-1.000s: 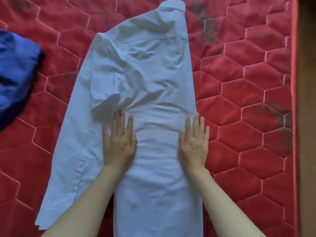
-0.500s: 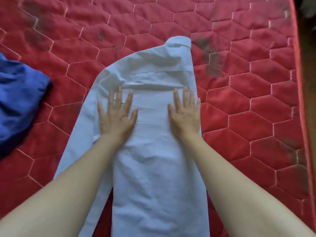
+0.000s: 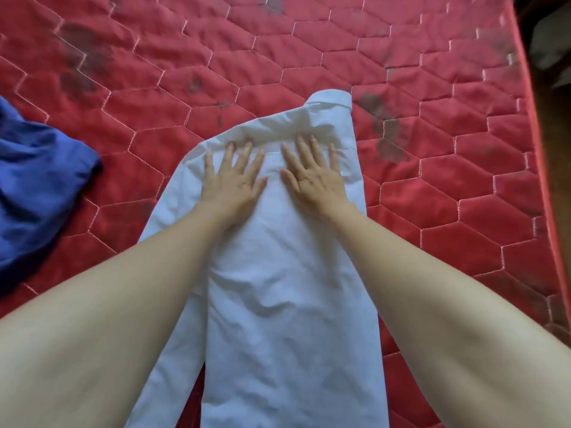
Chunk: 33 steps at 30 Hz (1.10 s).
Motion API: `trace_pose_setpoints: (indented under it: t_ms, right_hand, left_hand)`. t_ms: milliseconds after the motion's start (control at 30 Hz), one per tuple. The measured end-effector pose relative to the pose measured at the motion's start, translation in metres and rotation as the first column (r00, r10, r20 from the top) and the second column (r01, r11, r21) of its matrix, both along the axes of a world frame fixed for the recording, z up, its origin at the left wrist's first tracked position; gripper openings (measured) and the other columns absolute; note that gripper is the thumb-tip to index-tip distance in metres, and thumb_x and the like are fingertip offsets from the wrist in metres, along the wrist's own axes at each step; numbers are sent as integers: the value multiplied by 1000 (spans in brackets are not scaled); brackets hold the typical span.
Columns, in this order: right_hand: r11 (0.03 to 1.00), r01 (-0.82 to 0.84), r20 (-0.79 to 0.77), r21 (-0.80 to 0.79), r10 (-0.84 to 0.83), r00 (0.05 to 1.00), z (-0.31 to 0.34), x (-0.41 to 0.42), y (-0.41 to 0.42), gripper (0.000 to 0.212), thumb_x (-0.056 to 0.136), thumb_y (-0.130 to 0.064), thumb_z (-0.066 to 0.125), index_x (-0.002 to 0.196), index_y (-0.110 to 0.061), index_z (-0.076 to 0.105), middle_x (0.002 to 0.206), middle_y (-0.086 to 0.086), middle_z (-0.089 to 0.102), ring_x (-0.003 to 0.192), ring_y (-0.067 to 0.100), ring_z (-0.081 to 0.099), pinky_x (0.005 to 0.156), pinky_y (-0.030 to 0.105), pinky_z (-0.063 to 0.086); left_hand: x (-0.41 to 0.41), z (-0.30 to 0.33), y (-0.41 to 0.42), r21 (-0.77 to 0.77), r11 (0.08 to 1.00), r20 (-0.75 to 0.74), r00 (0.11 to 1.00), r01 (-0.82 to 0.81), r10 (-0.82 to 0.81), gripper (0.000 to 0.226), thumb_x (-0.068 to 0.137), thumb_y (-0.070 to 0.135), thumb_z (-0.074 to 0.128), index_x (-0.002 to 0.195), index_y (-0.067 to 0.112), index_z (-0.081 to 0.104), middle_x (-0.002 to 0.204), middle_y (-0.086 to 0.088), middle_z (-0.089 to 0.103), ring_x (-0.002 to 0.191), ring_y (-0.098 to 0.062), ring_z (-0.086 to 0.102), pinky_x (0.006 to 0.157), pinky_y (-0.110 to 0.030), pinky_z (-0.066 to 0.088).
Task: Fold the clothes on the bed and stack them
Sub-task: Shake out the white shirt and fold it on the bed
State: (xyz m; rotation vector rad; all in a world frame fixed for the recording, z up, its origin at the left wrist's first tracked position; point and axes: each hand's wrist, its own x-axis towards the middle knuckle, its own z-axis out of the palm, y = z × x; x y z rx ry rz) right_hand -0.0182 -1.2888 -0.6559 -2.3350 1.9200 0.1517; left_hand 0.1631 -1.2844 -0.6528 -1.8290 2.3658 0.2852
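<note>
**Shirt half-folded, still smoothing**

Both hands have slid up the shirt since a second ago. Left hand (image 3: 233, 180) and right hand (image 3: 312, 177) lie flat, fingers spread, gripping nothing, pressing the white shirt (image 3: 278, 288) near its collar on the red mattress (image 3: 432, 196). Lengthwise fold looks partly done, I think; blue garment (image 3: 37, 186) lies unfolded, nothing stacked.

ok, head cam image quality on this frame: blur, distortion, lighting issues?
Head view: strong wide-angle stretch, forearms balloon toward the bottom edge; slight motion softness at the fingertips of the left hand and right hand; the white shirt shows its creases, not blown out; soft even light, faint shadows; the blue garment is cut off at the left edge; the right margin beyond the red mattress is dark.
</note>
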Motion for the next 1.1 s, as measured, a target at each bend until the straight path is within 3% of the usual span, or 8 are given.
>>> trace_pose_setpoints:
  t_ms: [100,200,433,667,733,833,967,1100]
  right_hand:
    - [985,165,45,-42,-163,986,-8,-34,4,56,102,-44,22,154,-28,7,163,-2,-2,149,13,-6,119,46,-5]
    - [982,186,40,-39,-185,982,-4,-32,9,56,103,-41,23,154,-24,7,163,2,-3,149,17,-6,119,47,-4]
    - [974,227,313,-16,-211,926,16,39,139,54,101,-29,38,152,-16,24,160,15,10,149,29,6,119,46,5]
    - [995,79,347,55,-93,933,23,115,307,57,93,-25,53,146,-11,38,154,20,27,144,34,23,117,50,18]
    - [997,38,371,66,-60,927,26,134,335,57,92,-24,55,145,-10,41,153,20,31,143,34,27,116,50,23]
    - [988,-2,410,152,-61,910,32,156,369,57,95,-27,51,148,-11,36,156,18,23,146,31,18,119,46,15]
    - [973,-36,356,227,-49,933,36,176,403,62,98,-38,44,151,-10,28,160,14,12,149,29,4,121,44,5]
    - [950,65,346,304,-174,922,38,195,427,70,99,-46,38,153,-11,11,162,7,2,149,22,-5,120,34,-7]
  left_hand:
    - [13,-8,-3,82,995,-55,996,-61,65,58,99,54,12,152,37,-5,161,4,-15,147,-20,-16,112,-55,-17]
    - [10,3,-2,136,990,-71,996,-50,60,58,100,53,13,153,34,-3,161,2,-14,147,-19,-16,114,-57,-14]
    - [63,26,124,-69,983,-284,948,-173,146,55,103,43,23,153,23,16,162,-6,6,149,-22,0,117,-49,-6]
    - [128,21,295,183,937,-48,950,-296,309,72,89,51,2,153,20,11,161,-7,1,149,-25,0,117,-54,2]
    - [142,21,322,212,918,-35,936,-336,351,66,95,55,10,153,24,5,162,-5,-5,149,-22,-7,118,-50,0]
    - [158,29,350,252,892,-45,917,-374,397,62,101,44,32,155,25,6,162,-6,-7,149,-22,-5,120,-45,7]
    - [171,48,373,238,863,-161,858,-446,488,65,94,33,57,150,15,29,155,-14,25,140,-31,26,106,-46,31]
    - [187,54,379,345,715,-282,659,-608,697,58,83,22,71,134,12,47,121,-13,55,109,-35,53,90,-45,44]
